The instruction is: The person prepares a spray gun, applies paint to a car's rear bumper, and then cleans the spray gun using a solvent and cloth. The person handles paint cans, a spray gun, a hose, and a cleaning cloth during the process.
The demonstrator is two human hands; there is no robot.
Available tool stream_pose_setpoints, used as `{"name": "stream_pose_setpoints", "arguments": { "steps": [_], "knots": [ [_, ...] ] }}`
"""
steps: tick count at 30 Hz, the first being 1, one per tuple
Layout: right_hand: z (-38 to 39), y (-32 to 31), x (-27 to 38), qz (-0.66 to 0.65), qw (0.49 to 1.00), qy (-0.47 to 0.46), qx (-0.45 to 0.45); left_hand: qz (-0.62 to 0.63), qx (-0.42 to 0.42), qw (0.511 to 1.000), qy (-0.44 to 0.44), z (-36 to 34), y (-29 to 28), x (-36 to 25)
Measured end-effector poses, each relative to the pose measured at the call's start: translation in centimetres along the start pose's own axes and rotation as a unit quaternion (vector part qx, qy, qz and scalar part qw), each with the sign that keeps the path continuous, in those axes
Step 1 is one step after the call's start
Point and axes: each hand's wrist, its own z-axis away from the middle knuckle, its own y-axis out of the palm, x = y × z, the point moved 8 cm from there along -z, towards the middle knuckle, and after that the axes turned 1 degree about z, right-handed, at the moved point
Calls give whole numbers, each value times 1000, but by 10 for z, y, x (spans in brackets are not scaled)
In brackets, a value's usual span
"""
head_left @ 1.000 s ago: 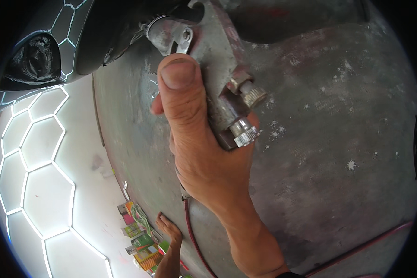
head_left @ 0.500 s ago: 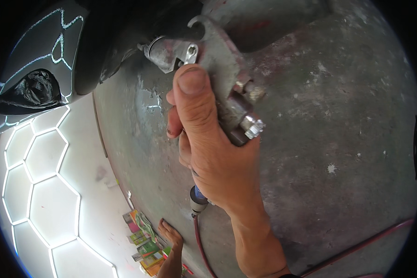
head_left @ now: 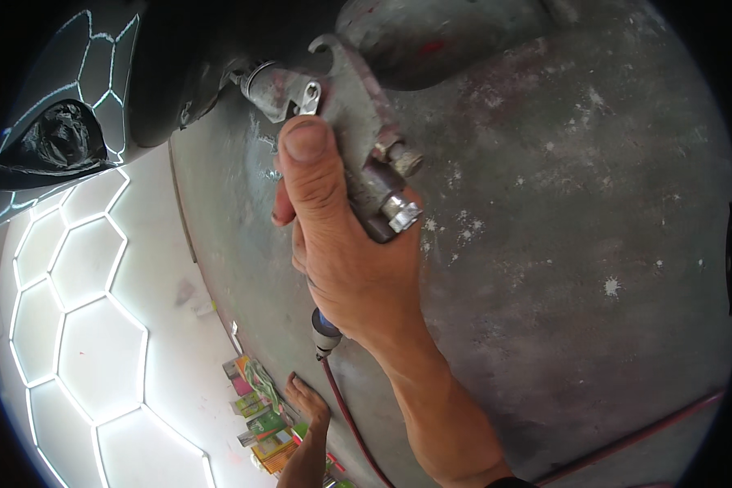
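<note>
Fingers of the right hand are wrapped firmly around a worn metal spray gun, which is held up over the grey, paint-spotted floor, well to the right of the floor's left edge. The thumb lies straight along the gun's body, its tip just below a small shiny link. The ringed nozzle end points up and to the left, a curved hook rises at the top, and two knurled knobs stick out at the rear, to the right of the thumb. Just below the hand is a blue and grey hose coupling, with a red hose running down from it.

The left hand is lower and farther left, its fingers extended and open, near the small colourful boxes at the floor's left edge. Whether it touches them cannot be told.

Beyond that edge is a white wall with glowing hexagonal light tubes. A dark glossy panel at upper left mirrors similar lines. Another red hose crosses the floor at lower right.
</note>
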Motion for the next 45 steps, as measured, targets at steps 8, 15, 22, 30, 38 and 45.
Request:
{"name": "stream_pose_setpoints", "arguments": {
  "steps": [8, 15, 22, 30, 38, 45],
  "knots": [
    [-4, 25, -100, 64, 997, 14, 48, 36, 1, 999, -18, 6, 2, -3],
    [14, 24, -115, 181, 981, 55, 43, 27, -1, 999, -24, 8, 9, -10],
    [51, -1, 19, 164, 985, 20, -52, -89, 32, 995, 39, -13, -8, -16],
    [31, -44, 146, 125, 991, 3, -52, 311, 121, 936, 114, 22, -9, -368],
    [1, -40, 211, 113, 992, -47, -42, 181, 89, 968, 149, 59, 10, -437],
    [-4, -50, 221, 144, 987, 48, 53, 151, 105, 965, 189, 54, 11, -430]
  ]
}}
